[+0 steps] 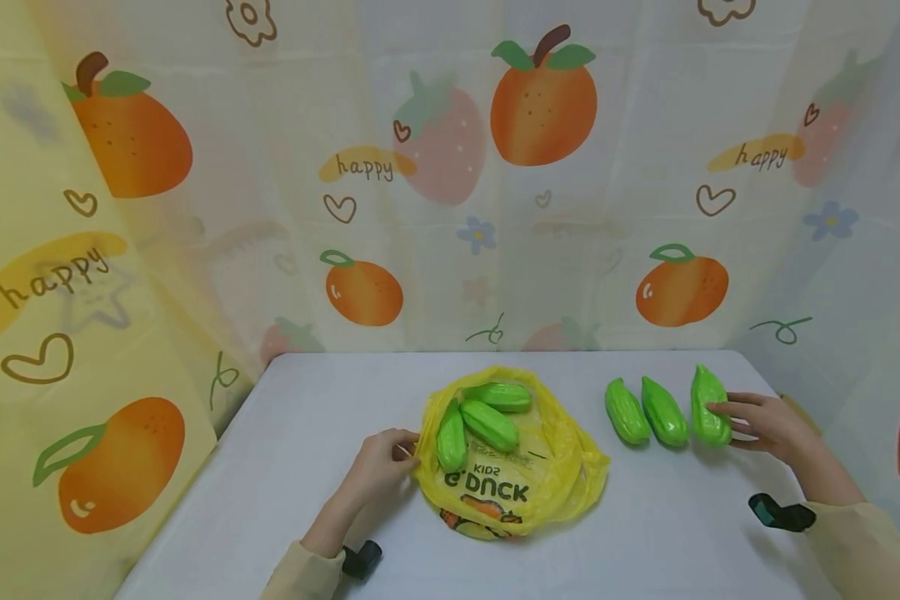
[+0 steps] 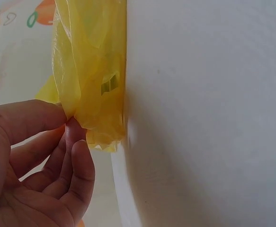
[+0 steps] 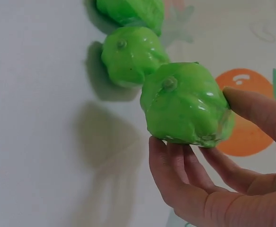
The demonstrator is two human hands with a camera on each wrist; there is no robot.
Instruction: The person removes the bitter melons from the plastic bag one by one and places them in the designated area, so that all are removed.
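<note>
A yellow plastic bag [image 1: 570, 492] lies spread on the table with its rim rolled open and three glossy green toy gourds [image 1: 489, 425] inside. At its left edge, my left hand [image 1: 381, 465] pinches the rim between thumb and fingertips; the left wrist view shows the thin yellow film [image 2: 88, 61] caught there. On the right, my right hand [image 1: 765, 423] grips a ribbed green toy gourd [image 1: 708, 408], thumb on one side and fingers on the other. In the right wrist view this gourd [image 3: 185, 106] hangs apart from its shadow on the table.
Two more green gourds [image 1: 627, 412] [image 1: 664, 412] lie side by side just left of my right hand. The white table [image 1: 292, 400] ends at a fruit-printed curtain [image 1: 435, 250] behind and at both sides. A dark wrist camera [image 1: 782, 512] sits on my right wrist.
</note>
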